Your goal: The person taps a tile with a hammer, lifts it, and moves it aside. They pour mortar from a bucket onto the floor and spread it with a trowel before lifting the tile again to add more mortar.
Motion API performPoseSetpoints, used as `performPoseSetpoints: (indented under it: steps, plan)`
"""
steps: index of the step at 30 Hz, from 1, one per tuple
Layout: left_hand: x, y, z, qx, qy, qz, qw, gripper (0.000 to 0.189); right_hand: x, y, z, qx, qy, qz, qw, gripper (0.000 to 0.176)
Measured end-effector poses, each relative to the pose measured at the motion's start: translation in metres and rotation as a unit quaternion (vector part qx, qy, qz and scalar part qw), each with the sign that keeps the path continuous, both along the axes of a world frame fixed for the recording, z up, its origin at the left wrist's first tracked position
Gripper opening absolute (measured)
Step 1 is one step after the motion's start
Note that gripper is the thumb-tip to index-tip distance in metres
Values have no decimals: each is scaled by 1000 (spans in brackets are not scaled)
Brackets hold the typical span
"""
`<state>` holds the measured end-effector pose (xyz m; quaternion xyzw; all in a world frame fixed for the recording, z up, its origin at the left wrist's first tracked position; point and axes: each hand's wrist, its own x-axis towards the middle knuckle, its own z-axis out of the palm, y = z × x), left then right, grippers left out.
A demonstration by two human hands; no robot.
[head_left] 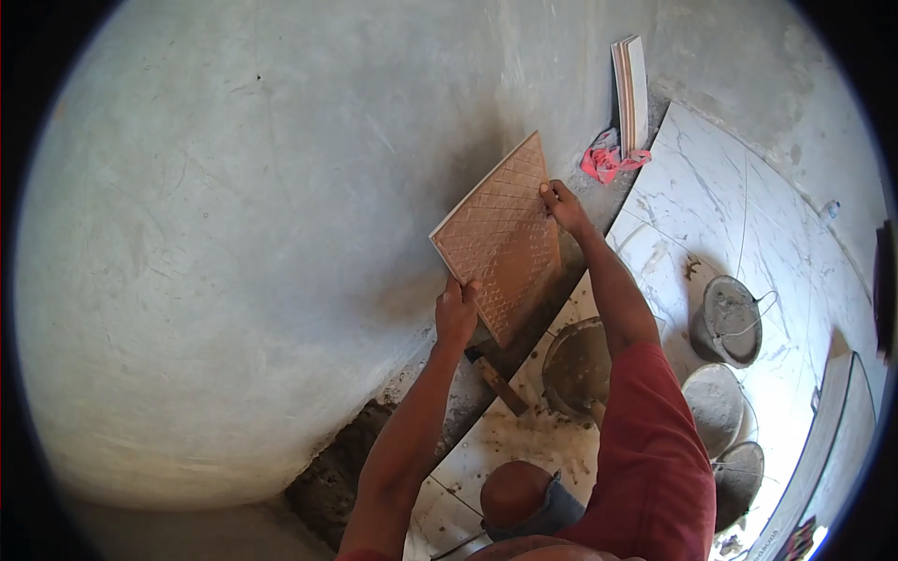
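Observation:
A square tile (500, 238) is held up at a tilt in front of the grey wall, its brown ridged back facing me. My left hand (456, 313) grips its lower left edge, with the thumb on the brown back. On the right edge, my right hand (563, 206) is closed with its thumb over the back. Below the tile, a hammer (500, 385) lies at the edge of the white tiled floor (697, 215). Beside it is a wide bucket (575, 369), partly hidden by my right arm.
Several tile strips (630, 98) lean on the wall over a red and white cloth (613, 159). Buckets (732, 321) stand at the right, near a long box (823, 449). A dark gap (346, 472) runs along the wall's foot. My knee (514, 493) shows below.

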<state>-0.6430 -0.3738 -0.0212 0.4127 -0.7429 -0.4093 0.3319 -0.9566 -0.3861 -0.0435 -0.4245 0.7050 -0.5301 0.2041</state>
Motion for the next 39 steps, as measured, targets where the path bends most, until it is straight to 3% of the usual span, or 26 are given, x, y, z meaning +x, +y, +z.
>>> performPoseSetpoints:
  steps: [3, 5, 7, 9, 11, 13, 15, 19, 22, 23, 24, 25, 26, 28, 30, 34, 36, 37, 38, 39]
  plan:
    - [0, -9, -4, 3, 6, -3, 1000, 35, 2, -3, 6, 34, 12, -5, 999, 51]
    - [2, -29, -25, -28, 29, 5, 999, 36, 10, 3, 18, 56, 130, -19, 990, 53]
    - [9, -47, -46, -60, 4, -21, 998, 43, 15, 29, 30, 81, 142, 1, 986, 53]
    - [18, -52, -35, -44, -99, -41, 993, 45, 19, 84, 48, 100, 176, 32, 979, 54]
    - [18, -50, -28, 83, 12, -22, 996, 42, 27, 151, 62, 167, 208, 32, 963, 53]
    - [19, -52, -20, 81, -24, -21, 996, 41, 24, 221, 47, 194, 299, -23, 934, 55]
    - [18, -52, -18, 78, -8, -14, 997, 36, 32, 284, 38, 263, 280, -96, 918, 66]
    - [18, -56, -22, 56, -21, -4, 998, 35, 53, 363, -10, 370, 169, -186, 895, 71]
    - [21, -60, -28, -22, -49, -10, 999, 39, 68, 382, -33, 304, 144, -161, 928, 56]
    - [28, -60, -24, -21, -50, 1, 999, 39, 73, 382, -32, 226, -102, -169, 954, 46]
    - [35, -57, -21, 2, -59, -8, 998, 41, 86, 376, -16, 141, -344, -169, 913, 36]
    - [42, -50, -21, 28, -70, -22, 997, 42, 104, 369, -6, 33, -400, -195, 895, 21]
    - [51, -42, -28, 38, -70, -23, 997, 42, 114, 366, 7, 41, -399, -199, 894, 21]
    - [82, -24, -48, 47, -13, 7, 999, 42, 123, 354, 26, -42, -505, -88, 858, 18]
    - [126, 12, -74, 53, -2, -8, 999, 40, 140, 332, 40, -30, -493, -93, 865, 17]
    - [221, 104, -148, 172, -96, -14, 980, 35, 157, 311, 47, 59, -406, -85, 908, 19]
    - [248, 156, -170, 341, 33, 30, 939, 35, 162, 314, 45, 96, -368, -97, 920, 22]
    - [258, 179, -170, 349, 34, 27, 936, 35, 168, 315, 48, 92, 27, -150, 984, 29]
    - [264, 195, -166, 390, 41, 39, 919, 36, 175, 314, 51, 70, 420, -173, 888, 37]
    - [266, 204, -164, 429, 49, 51, 901, 37, 191, 316, 82, 151, 495, -147, 843, 51]
